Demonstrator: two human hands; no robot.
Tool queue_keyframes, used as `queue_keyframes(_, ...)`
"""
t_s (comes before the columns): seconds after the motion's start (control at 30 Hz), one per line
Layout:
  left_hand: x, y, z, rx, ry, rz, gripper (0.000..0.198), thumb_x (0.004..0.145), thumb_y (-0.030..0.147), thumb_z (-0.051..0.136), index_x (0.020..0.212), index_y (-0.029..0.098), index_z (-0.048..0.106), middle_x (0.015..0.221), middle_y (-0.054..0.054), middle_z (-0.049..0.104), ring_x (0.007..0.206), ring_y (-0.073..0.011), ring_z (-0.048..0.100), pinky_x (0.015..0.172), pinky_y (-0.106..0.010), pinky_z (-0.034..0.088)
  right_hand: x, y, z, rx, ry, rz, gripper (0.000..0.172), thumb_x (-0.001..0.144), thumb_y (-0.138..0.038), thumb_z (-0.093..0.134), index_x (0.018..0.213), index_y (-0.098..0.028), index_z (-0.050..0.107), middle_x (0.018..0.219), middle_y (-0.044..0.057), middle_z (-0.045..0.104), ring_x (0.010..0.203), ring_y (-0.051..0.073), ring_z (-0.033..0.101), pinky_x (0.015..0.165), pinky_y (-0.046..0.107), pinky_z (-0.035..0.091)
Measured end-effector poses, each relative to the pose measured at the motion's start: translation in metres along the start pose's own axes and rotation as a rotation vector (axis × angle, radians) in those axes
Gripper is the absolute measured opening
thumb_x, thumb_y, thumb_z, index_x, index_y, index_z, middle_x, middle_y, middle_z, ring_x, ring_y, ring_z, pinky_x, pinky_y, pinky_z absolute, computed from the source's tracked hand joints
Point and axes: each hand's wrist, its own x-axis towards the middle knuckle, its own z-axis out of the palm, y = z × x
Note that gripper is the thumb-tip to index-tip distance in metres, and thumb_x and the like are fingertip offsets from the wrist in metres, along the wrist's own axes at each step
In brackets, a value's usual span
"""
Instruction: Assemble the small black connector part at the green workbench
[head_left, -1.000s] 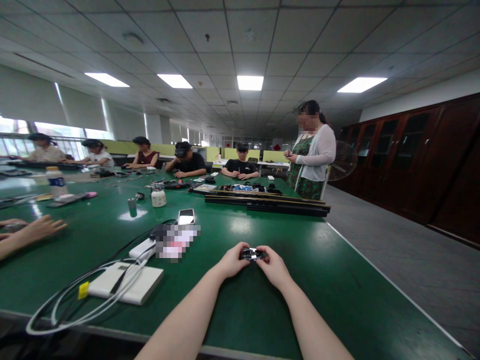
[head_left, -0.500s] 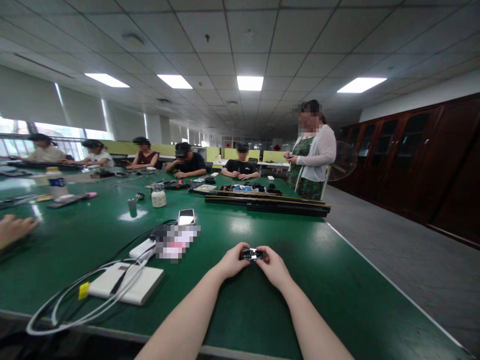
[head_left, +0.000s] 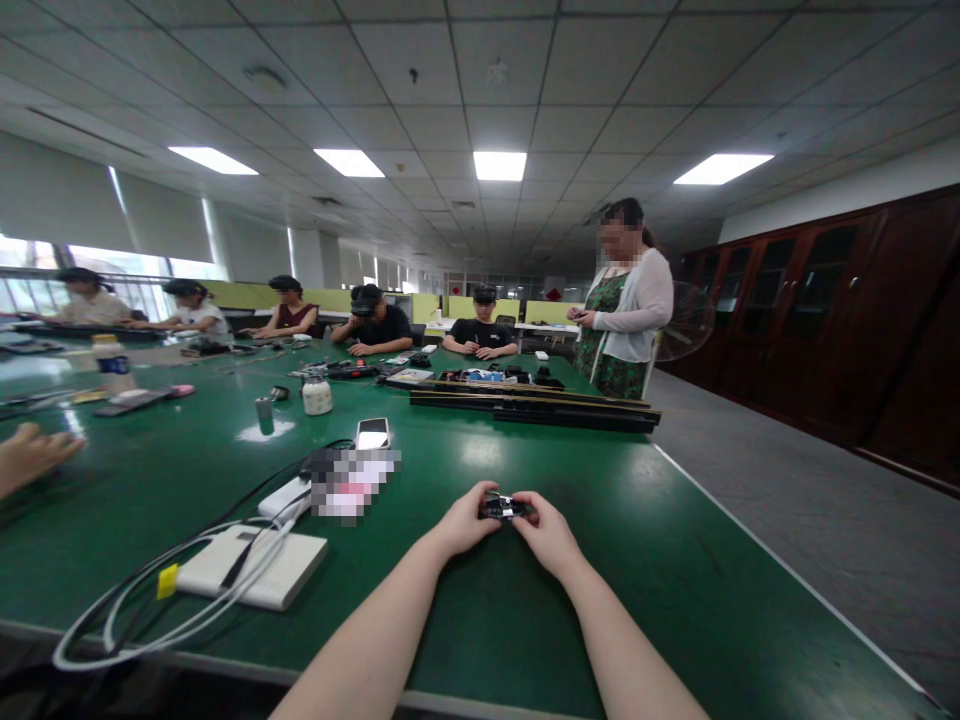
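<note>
Between my two hands is a small dark device (head_left: 505,507) with shiny, light patches on its top; it is too small to name. My left hand (head_left: 466,520) grips its left end between thumb and fingers. At its right end, my right hand (head_left: 545,530) pinches it in the same way. Both hands are low over the green table (head_left: 510,620), with the forearms coming up from the bottom edge of the view. The undersides of the device and some fingertips are hidden.
To the left lie a white box (head_left: 255,570) with looped cables, a phone (head_left: 373,434) and a white jar (head_left: 317,396). Long black bars (head_left: 532,408) lie further back. Another person's hand (head_left: 34,458) is at far left; several people sit beyond, one stands.
The device has tilted slightly between my fingers, and its bright reflection has changed. My left fingers have shifted a little. The hand at far left has moved slightly.
</note>
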Motion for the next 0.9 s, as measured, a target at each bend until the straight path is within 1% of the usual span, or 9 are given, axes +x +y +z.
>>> queue_keyframes(0.1, 0.0, -0.001, 0.0, -0.03, -0.008, 0.0, 0.054, 0.065, 0.01, 0.064, 0.116, 0.018, 0.046, 0.1, -0.006, 0.062, 0.089, -0.0196, 0.06, 0.083, -0.033, 0.045, 0.0, -0.001, 0.0, -0.005, 0.004, -0.003, 0.03, 0.067, -0.022, 0.054, 0.096, -0.021, 0.06, 0.094, 0.003, 0.066, 0.073, 0.015, 0.061, 0.076, 0.032, 0.049)
queue_keyframes(0.17, 0.0, 0.001, 0.0, -0.035, -0.009, -0.009, 0.051, 0.066, 0.01, 0.064, 0.113, 0.018, 0.048, 0.1, -0.006, 0.062, 0.09, -0.02, 0.06, 0.084, -0.033, 0.045, -0.001, -0.002, 0.0, -0.013, 0.007, -0.005, 0.03, 0.068, -0.022, 0.053, 0.096, -0.021, 0.06, 0.094, 0.002, 0.066, 0.073, 0.015, 0.06, 0.075, 0.031, 0.048)
queue_keyframes(0.33, -0.001, 0.006, 0.0, -0.023, -0.003, -0.007, 0.045, 0.067, 0.011, 0.063, 0.109, 0.017, 0.05, 0.093, -0.004, 0.062, 0.085, -0.0184, 0.06, 0.08, -0.032, 0.046, -0.001, -0.003, -0.001, -0.032, 0.01, -0.012, 0.03, 0.069, -0.022, 0.051, 0.097, -0.021, 0.06, 0.095, 0.003, 0.065, 0.073, 0.015, 0.06, 0.074, 0.031, 0.048)
queue_keyframes(0.47, -0.001, 0.009, -0.001, -0.009, 0.008, 0.001, 0.041, 0.069, 0.013, 0.063, 0.108, 0.017, 0.05, 0.093, -0.004, 0.061, 0.082, -0.0172, 0.059, 0.076, -0.03, 0.046, 0.0, -0.004, -0.001, -0.048, 0.019, -0.016, 0.029, 0.069, -0.023, 0.051, 0.096, -0.021, 0.061, 0.095, 0.003, 0.065, 0.075, 0.016, 0.06, 0.075, 0.032, 0.048)
queue_keyframes(0.7, -0.001, 0.013, -0.001, -0.058, 0.014, 0.008, 0.038, 0.07, 0.014, 0.061, 0.106, 0.017, 0.05, 0.089, -0.003, 0.06, 0.079, -0.0165, 0.058, 0.074, -0.029, 0.046, 0.001, -0.004, 0.0, -0.026, 0.023, -0.017, 0.032, 0.073, -0.026, 0.05, 0.103, -0.022, 0.058, 0.102, 0.004, 0.064, 0.083, 0.017, 0.061, 0.081, 0.035, 0.049)
queue_keyframes(0.83, -0.001, 0.013, -0.001, -0.141, 0.011, 0.044, 0.036, 0.071, 0.013, 0.061, 0.104, 0.017, 0.049, 0.09, -0.003, 0.06, 0.083, -0.0171, 0.059, 0.076, -0.03, 0.045, 0.0, -0.004, 0.001, 0.02, -0.006, -0.086, 0.033, 0.069, -0.026, 0.058, 0.102, -0.021, 0.059, 0.106, 0.006, 0.062, 0.094, 0.019, 0.06, 0.086, 0.035, 0.048)
queue_keyframes(0.9, -0.001, 0.014, -0.001, -0.171, 0.005, 0.054, 0.035, 0.07, 0.014, 0.062, 0.103, 0.017, 0.049, 0.09, -0.002, 0.06, 0.083, -0.0168, 0.059, 0.077, -0.029, 0.045, 0.0, -0.005, 0.0, 0.022, -0.006, -0.112, 0.031, 0.068, -0.025, 0.06, 0.098, -0.021, 0.061, 0.104, 0.006, 0.063, 0.094, 0.02, 0.06, 0.085, 0.036, 0.048)
